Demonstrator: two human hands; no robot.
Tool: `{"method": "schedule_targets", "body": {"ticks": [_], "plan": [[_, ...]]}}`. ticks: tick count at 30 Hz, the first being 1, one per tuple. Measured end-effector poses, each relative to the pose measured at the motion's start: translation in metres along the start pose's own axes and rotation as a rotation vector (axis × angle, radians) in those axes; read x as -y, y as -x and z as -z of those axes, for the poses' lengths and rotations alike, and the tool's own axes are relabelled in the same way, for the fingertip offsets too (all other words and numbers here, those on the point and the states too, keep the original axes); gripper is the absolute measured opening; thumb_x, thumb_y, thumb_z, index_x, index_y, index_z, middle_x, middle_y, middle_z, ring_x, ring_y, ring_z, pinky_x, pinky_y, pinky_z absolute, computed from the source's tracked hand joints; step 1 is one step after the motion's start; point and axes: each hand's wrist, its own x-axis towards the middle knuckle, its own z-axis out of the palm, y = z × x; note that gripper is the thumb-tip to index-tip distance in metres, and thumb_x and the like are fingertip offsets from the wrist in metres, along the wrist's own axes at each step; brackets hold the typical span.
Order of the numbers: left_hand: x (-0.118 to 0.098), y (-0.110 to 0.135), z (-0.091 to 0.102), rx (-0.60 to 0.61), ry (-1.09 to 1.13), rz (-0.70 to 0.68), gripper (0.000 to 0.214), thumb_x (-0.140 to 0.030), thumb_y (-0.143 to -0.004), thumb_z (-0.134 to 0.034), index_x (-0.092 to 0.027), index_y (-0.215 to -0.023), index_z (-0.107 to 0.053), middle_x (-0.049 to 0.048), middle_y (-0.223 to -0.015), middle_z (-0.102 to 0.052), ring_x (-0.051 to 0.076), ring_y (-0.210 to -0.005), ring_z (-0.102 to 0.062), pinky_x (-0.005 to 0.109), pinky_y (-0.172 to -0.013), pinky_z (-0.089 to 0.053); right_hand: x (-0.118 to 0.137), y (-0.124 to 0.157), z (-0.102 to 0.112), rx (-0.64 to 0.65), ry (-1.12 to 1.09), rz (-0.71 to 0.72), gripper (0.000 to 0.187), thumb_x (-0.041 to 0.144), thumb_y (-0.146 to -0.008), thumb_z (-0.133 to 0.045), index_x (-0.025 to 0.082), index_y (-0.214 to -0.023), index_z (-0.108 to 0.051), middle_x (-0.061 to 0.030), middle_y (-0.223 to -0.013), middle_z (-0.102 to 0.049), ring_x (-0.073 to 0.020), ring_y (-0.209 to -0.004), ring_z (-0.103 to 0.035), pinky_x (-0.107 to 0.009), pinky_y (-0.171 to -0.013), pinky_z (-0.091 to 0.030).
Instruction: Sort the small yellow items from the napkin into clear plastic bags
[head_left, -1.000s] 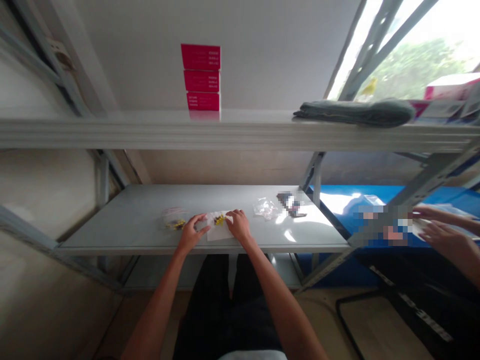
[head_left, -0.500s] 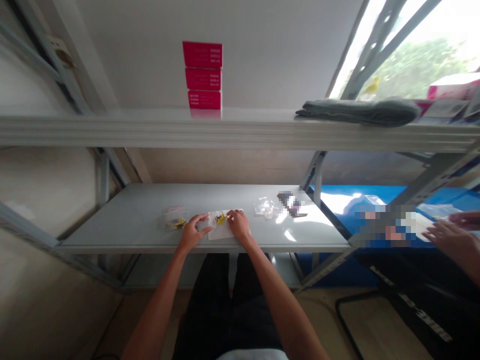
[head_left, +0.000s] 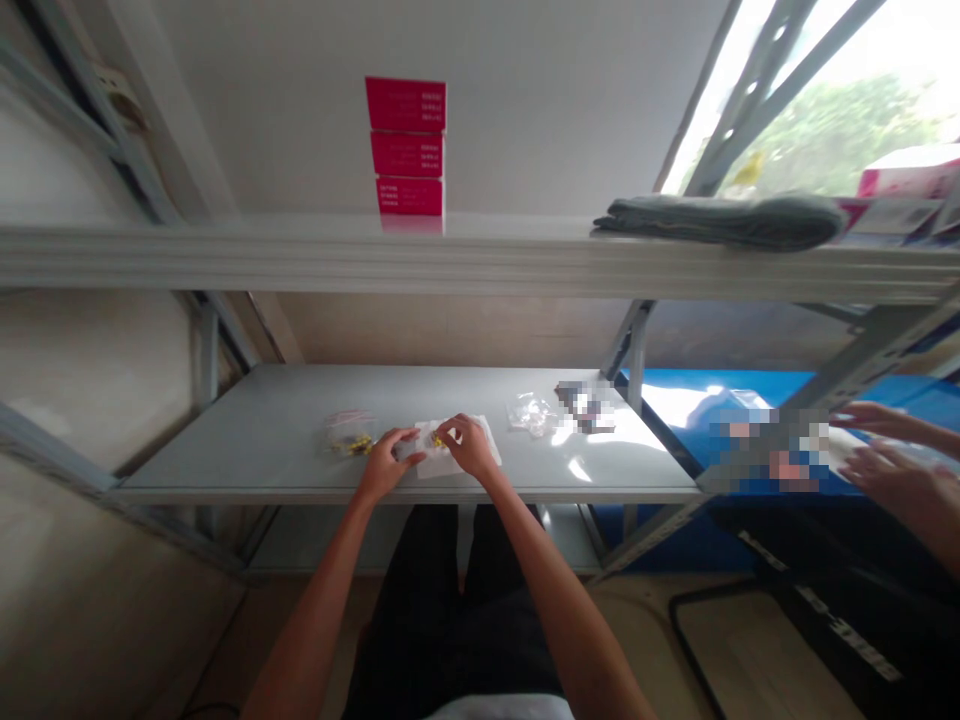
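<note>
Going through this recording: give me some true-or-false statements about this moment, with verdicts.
1. The right hand rests on a white sheet. True.
2. Three red boxes stand stacked on the upper shelf. True.
3. The left hand is lifting a bag of yellow pieces. False: the plastic bag of yellow pieces lies on the lower shelf, beside the left hand.
4. A cloth hangs below the lower shelf. False: the folded grey cloth lies on the upper shelf.
5. Another person's hands show at the right. True.

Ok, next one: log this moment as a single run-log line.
left hand: fingertips at edge of white paper sheet | right hand: fingers over yellow pieces | nearby: clear plastic bag
</note>
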Motion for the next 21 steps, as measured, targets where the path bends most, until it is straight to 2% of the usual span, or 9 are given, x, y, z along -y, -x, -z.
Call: {"method": "schedule_targets", "body": {"ticks": [3,6,9,11,15,21], "plan": [[-0.001,0.000,0.001,0.013,0.001,-0.018,0.051,-0.052,-0.073,-0.081,-0.021,-0.112,-0.072,0.0090,-0.114,-0.073,0.027,-0.108,-0.067,0.041,-0.101,-0.049,0.013,-0.003,-0.002,0.080,-0.120,0.046,0.014,0.015,-0.089,-0.066,0.023,-0.091,-0.077,-0.0018,-0.093,-0.071,-0.0126,-0.077,-0.063,-0.021,-0.075,-0.048],[0.000,0.000,0.002,0.020,-0.001,-0.025,0.051,-0.053,-0.074,-0.080,-0.021,-0.113,-0.072,0.0087,-0.114,-0.073,0.027,-0.109,-0.067,0.041,-0.101,-0.049,0.018,-0.006,-0.005,0.100,-0.142,0.030,0.011,0.018,-0.088,-0.070,0.025,-0.089,-0.079,-0.0021,-0.091,-0.073,-0.0131,-0.077,-0.064,-0.021,-0.075,-0.049],[0.003,0.000,0.002,0.019,-0.004,-0.025,0.050,-0.052,-0.074,-0.080,-0.021,-0.113,-0.072,0.0083,-0.114,-0.073,0.027,-0.109,-0.066,0.040,-0.101,-0.049,0.014,-0.006,-0.007,0.102,-0.175,0.021,0.015,0.019,-0.089,-0.067,0.026,-0.091,-0.080,-0.0023,-0.094,-0.074,-0.0127,-0.075,-0.064,-0.021,-0.073,-0.050],[0.005,0.000,0.001,0.008,-0.008,-0.014,0.050,-0.052,-0.074,-0.080,-0.021,-0.113,-0.072,0.0082,-0.114,-0.073,0.027,-0.108,-0.066,0.040,-0.100,-0.049,0.008,-0.005,-0.005,0.050,-0.182,0.000,0.020,0.017,-0.092,-0.062,0.025,-0.094,-0.080,-0.0023,-0.095,-0.074,-0.0124,-0.074,-0.064,-0.022,-0.073,-0.050],[0.008,0.000,0.000,-0.035,-0.005,0.040,0.054,-0.051,-0.073,-0.081,-0.020,-0.115,-0.071,0.0082,-0.112,-0.074,0.027,-0.106,-0.067,0.040,-0.100,-0.049,-0.005,0.001,-0.001,-0.085,-0.029,-0.102,0.020,0.015,-0.090,-0.061,0.022,-0.092,-0.080,-0.0034,-0.093,-0.073,-0.0146,-0.076,-0.064,-0.025,-0.079,-0.049],[0.008,0.000,-0.001,-0.028,0.012,0.054,0.052,-0.049,-0.071,-0.082,-0.020,-0.113,-0.071,0.0085,-0.113,-0.074,0.027,-0.106,-0.068,0.039,-0.099,-0.050,-0.006,0.011,-0.005,0.005,0.175,-0.170,0.013,0.020,-0.087,-0.068,0.025,-0.090,-0.079,-0.0038,-0.104,-0.072,-0.0179,-0.090,-0.066,-0.026,-0.079,-0.047]]}}
